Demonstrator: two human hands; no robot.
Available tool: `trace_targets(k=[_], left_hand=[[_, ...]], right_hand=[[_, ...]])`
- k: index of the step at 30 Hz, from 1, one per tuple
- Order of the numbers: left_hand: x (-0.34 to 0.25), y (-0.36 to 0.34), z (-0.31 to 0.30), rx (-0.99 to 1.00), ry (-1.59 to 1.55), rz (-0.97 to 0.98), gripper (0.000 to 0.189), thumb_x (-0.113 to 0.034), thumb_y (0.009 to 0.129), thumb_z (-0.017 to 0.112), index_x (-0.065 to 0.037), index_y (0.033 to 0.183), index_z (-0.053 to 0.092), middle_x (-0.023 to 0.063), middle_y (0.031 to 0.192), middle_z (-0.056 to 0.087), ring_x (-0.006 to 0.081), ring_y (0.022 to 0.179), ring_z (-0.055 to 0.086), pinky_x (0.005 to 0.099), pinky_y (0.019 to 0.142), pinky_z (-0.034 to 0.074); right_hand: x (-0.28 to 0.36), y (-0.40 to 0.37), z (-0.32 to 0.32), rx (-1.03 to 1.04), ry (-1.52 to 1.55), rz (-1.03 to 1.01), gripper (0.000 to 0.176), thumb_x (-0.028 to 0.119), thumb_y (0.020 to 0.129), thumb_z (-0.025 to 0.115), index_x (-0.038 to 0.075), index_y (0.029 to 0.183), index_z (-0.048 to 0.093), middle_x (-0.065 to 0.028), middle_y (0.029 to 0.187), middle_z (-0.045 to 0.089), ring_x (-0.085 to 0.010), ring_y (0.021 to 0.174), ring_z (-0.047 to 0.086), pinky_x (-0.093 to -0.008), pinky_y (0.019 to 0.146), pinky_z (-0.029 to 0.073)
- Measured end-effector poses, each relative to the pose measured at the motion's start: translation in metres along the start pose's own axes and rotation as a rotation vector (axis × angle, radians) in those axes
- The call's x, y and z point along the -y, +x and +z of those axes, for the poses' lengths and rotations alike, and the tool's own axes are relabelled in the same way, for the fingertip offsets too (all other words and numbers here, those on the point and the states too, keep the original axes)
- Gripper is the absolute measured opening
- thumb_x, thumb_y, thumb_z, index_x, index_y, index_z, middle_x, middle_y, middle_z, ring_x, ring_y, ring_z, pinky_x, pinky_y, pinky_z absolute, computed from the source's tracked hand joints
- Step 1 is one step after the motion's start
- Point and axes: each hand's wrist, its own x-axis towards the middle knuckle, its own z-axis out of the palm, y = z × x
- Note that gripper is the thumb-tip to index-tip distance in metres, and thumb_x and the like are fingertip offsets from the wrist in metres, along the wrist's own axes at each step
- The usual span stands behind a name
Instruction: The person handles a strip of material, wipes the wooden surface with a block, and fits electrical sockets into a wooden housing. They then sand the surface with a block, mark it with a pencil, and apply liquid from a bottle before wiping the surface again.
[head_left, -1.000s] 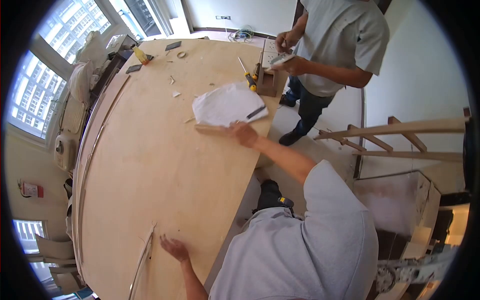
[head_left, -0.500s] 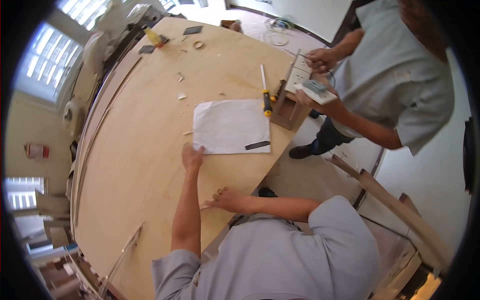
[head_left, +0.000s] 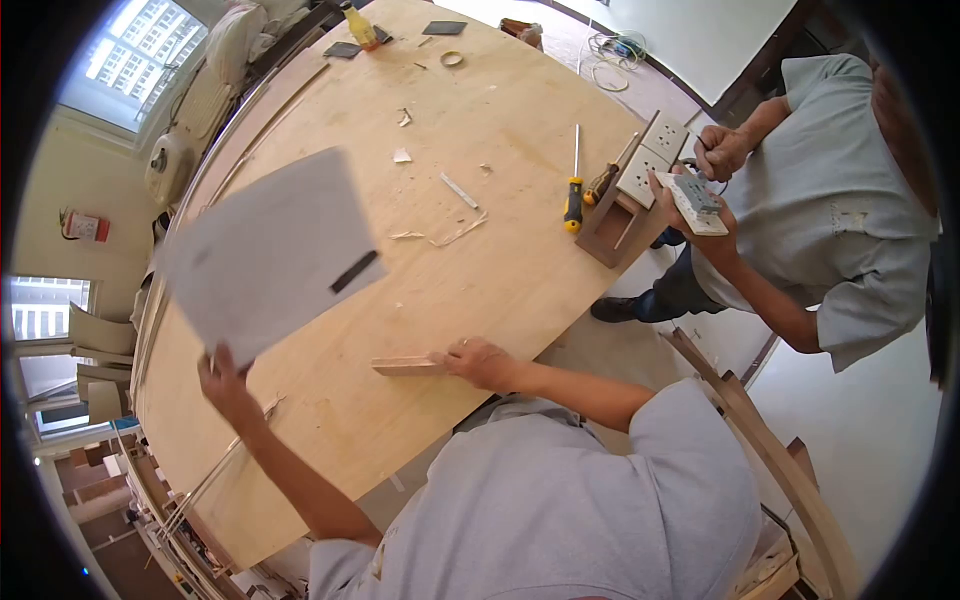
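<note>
My left hand [head_left: 230, 388] pinches a white sheet of paper [head_left: 265, 235] by its lower edge. The sheet is slightly blurred, tilted and raised above the left part of the table, and a black strip [head_left: 354, 272] is on its right corner. Resting on the tabletop near the front edge, my right hand [head_left: 482, 364] has its fingers closed on the right end of a short wooden strip [head_left: 405, 367], which points left. Scattered beyond are thin shavings [head_left: 462, 230] and a small pale flat strip [head_left: 459, 191].
Across the right corner, a co-worker's hands [head_left: 718, 205] hold a socket plate [head_left: 697, 203] beside a wooden box with white sockets [head_left: 650, 160]. Two screwdrivers [head_left: 573, 200] lie by the box. A tape roll [head_left: 452, 59] and a yellow bottle [head_left: 358, 25] are on the table's [head_left: 520, 110] far side.
The paper has gone from lying flat on the table to being lifted leftward in my left hand, uncovering shavings and the small strip. The wooden strip under my right hand now shows more clearly.
</note>
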Motion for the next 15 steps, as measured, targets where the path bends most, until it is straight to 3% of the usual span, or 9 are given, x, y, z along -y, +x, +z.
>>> trace_targets(k=[3, 5, 7, 8, 9, 10, 13, 15], left_hand=[[0.073, -0.031, -0.098, -0.215, -0.06, -0.125, 0.035, -0.022, 0.091, 0.056, 0.005, 0.111, 0.046, 0.0142, 0.104, 0.058, 0.0229, 0.091, 0.06, 0.0345, 0.073, 0.054], [0.139, -0.063, -0.139, -0.261, -0.287, -0.252, 0.031, -0.018, 0.091, 0.056, 0.005, 0.109, 0.047, 0.0126, 0.102, 0.058, 0.023, 0.092, 0.059, 0.0351, 0.074, 0.052], [0.21, -0.096, -0.154, -0.3, -0.212, -0.263, 0.024, -0.014, 0.09, 0.056, 0.003, 0.104, 0.049, 0.0101, 0.097, 0.057, 0.0206, 0.085, 0.058, 0.0347, 0.074, 0.051], [0.234, -0.111, -0.149, -0.279, -0.232, -0.268, 0.021, -0.011, 0.088, 0.057, 0.002, 0.102, 0.051, 0.0077, 0.091, 0.056, 0.0175, 0.078, 0.057, 0.0336, 0.072, 0.052], [0.254, -0.122, -0.142, -0.275, -0.073, -0.38, 0.02, -0.012, 0.087, 0.058, 0.001, 0.101, 0.051, 0.0069, 0.09, 0.056, 0.0155, 0.076, 0.056, 0.0315, 0.071, 0.052], [0.254, -0.134, -0.12, -0.297, -0.165, -0.414, 0.019, -0.012, 0.088, 0.058, 0.001, 0.1, 0.052, 0.0066, 0.088, 0.057, 0.0157, 0.076, 0.057, 0.0303, 0.068, 0.052], [0.286, -0.156, -0.087, -0.293, -0.044, -0.503, 0.022, -0.01, 0.088, 0.057, 0.006, 0.103, 0.052, 0.0105, 0.091, 0.061, 0.0152, 0.076, 0.058, 0.0298, 0.065, 0.052], [0.257, -0.16, -0.069, -0.304, -0.141, -0.563, 0.024, -0.011, 0.089, 0.057, 0.008, 0.103, 0.052, 0.0118, 0.092, 0.062, 0.0147, 0.076, 0.059, 0.0284, 0.067, 0.05]], right_hand=[[-0.023, 0.019, -0.007, -0.042, -0.142, -0.018, 0.046, 0.005, 0.079, 0.05, 0.006, 0.125, 0.047, -0.0118, 0.084, 0.056, -0.0277, 0.079, 0.057, -0.0392, 0.071, 0.048], [-0.06, 0.042, -0.011, -0.072, -0.255, -0.028, 0.048, 0.005, 0.079, 0.049, 0.006, 0.127, 0.045, -0.0121, 0.085, 0.056, -0.0283, 0.08, 0.057, -0.0385, 0.071, 0.048], [-0.135, 0.055, -0.001, -0.167, -0.154, 0.108, 0.026, 0.01, 0.082, 0.045, 0.003, 0.105, 0.057, -0.0155, 0.088, 0.058, -0.0315, 0.082, 0.057, -0.0397, 0.072, 0.047], [-0.15, 0.063, -0.022, -0.168, -0.072, 0.415, 0.021, 0.016, 0.084, 0.045, 0.001, 0.093, 0.059, -0.0175, 0.088, 0.057, -0.0327, 0.08, 0.057, -0.0412, 0.071, 0.046], [-0.164, 0.069, -0.054, -0.262, -0.055, 0.29, 0.023, 0.02, 0.085, 0.047, 0.0, 0.091, 0.058, -0.0199, 0.089, 0.057, -0.0355, 0.08, 0.056, -0.0438, 0.071, 0.045], [-0.167, 0.074, -0.077, -0.293, -0.271, 0.396, 0.025, 0.021, 0.087, 0.047, 0.0, 0.093, 0.059, -0.0217, 0.091, 0.057, -0.0375, 0.081, 0.055, -0.0457, 0.072, 0.044], [-0.182, 0.075, -0.121, -0.435, -0.428, 0.513, 0.039, 0.014, 0.086, 0.049, 0.002, 0.124, 0.05, -0.0198, 0.103, 0.059, -0.0368, 0.094, 0.056, -0.0435, 0.08, 0.045], [-0.159, 0.081, -0.113, -0.52, -0.389, 0.34, 0.041, 0.015, 0.087, 0.051, 0.003, 0.126, 0.049, -0.0206, 0.106, 0.058, -0.0373, 0.096, 0.055, -0.0434, 0.081, 0.045]])
